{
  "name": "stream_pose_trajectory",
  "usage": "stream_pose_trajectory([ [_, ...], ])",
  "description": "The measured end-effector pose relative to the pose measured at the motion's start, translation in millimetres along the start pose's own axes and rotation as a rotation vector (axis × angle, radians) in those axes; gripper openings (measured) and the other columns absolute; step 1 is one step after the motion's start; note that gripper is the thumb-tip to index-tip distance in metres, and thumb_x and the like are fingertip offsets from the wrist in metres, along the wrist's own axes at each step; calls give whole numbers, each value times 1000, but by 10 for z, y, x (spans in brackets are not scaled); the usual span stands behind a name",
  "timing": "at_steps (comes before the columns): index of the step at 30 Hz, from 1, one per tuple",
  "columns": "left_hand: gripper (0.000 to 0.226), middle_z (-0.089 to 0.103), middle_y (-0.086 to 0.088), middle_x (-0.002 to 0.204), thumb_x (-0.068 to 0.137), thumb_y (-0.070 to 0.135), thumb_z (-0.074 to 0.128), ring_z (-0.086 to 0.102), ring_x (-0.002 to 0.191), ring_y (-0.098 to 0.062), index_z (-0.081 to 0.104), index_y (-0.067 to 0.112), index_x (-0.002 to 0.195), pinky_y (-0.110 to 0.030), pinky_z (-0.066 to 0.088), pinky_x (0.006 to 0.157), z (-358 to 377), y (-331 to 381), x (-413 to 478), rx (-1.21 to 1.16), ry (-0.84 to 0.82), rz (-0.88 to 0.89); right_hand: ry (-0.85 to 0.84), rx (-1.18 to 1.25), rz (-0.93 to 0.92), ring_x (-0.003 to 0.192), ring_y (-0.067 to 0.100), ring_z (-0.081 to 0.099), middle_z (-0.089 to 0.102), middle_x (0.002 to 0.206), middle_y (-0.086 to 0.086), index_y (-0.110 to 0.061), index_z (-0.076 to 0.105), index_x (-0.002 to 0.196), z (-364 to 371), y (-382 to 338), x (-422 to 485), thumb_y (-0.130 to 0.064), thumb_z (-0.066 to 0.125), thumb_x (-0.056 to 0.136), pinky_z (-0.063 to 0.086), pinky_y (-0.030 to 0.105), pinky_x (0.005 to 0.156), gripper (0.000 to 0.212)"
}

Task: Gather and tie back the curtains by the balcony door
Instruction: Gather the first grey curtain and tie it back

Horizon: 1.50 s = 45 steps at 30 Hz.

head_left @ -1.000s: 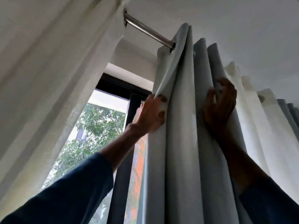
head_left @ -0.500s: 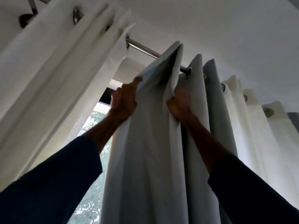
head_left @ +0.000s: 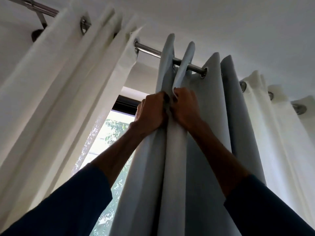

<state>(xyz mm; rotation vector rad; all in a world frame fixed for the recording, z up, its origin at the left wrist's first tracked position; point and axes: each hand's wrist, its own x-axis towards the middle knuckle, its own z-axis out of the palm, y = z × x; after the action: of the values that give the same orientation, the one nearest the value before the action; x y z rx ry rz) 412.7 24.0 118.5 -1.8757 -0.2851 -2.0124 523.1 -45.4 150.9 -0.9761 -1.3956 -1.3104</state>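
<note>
A grey eyelet curtain (head_left: 196, 167) hangs in folds from a metal rod (head_left: 148, 49) overhead. My left hand (head_left: 151, 111) grips its leftmost fold high up, just under the rod. Right beside it, my right hand (head_left: 185, 107) grips the neighbouring fold, knuckles nearly touching the left hand. A white curtain (head_left: 64, 92) hangs bunched on the left of the rod. Another white curtain (head_left: 281, 133) hangs to the right of the grey one. No tie-back is in view.
Between the left white curtain and the grey one, the balcony door glass (head_left: 110, 133) shows with trees outside, under a dark frame (head_left: 127, 103). A rod bracket (head_left: 40, 23) is fixed at top left. The white ceiling (head_left: 238, 31) is close above.
My two hands have come together, pressing the grey curtain's left folds into a tighter bunch. The fold edge slid right along the rod, and the view tilted upward.
</note>
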Motion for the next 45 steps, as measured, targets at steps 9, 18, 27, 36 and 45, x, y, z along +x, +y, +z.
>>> stream_pose_trajectory([
  [9,19,68,-6,98,83,20,62,67,89,-35,62,19,102,-39,52,71,184,350,-482,193,-6,107,103,-16,124,55,7,39,52,70,-2,-10,55,73,-267,236,-848,6,62,82,32,8,56,20],
  [18,43,56,-12,125,85,16,72,61,111,-31,59,14,126,-38,53,88,-50,303,280,102,48,-14,204,-2,280,127,33,43,52,132,19,0,52,130,-205,380,60,-26,59,99,23,25,88,41],
  [27,46,47,-19,133,86,14,66,56,117,-40,53,7,129,-44,47,95,-192,291,921,190,-79,-21,202,42,319,101,28,66,69,105,15,1,68,107,-238,366,1001,-18,57,90,46,33,77,28],
  [36,44,56,-18,125,79,12,65,58,110,-42,56,6,121,-44,49,88,-168,23,844,123,-83,-4,204,162,74,67,15,57,66,73,7,-4,77,85,-38,262,847,2,52,74,36,22,55,28],
  [45,26,71,-14,106,87,25,59,66,98,-38,69,10,106,-43,54,81,-201,94,517,73,102,152,230,-84,136,62,14,59,59,63,-4,-13,71,72,-129,80,187,-19,65,82,35,25,58,13],
])
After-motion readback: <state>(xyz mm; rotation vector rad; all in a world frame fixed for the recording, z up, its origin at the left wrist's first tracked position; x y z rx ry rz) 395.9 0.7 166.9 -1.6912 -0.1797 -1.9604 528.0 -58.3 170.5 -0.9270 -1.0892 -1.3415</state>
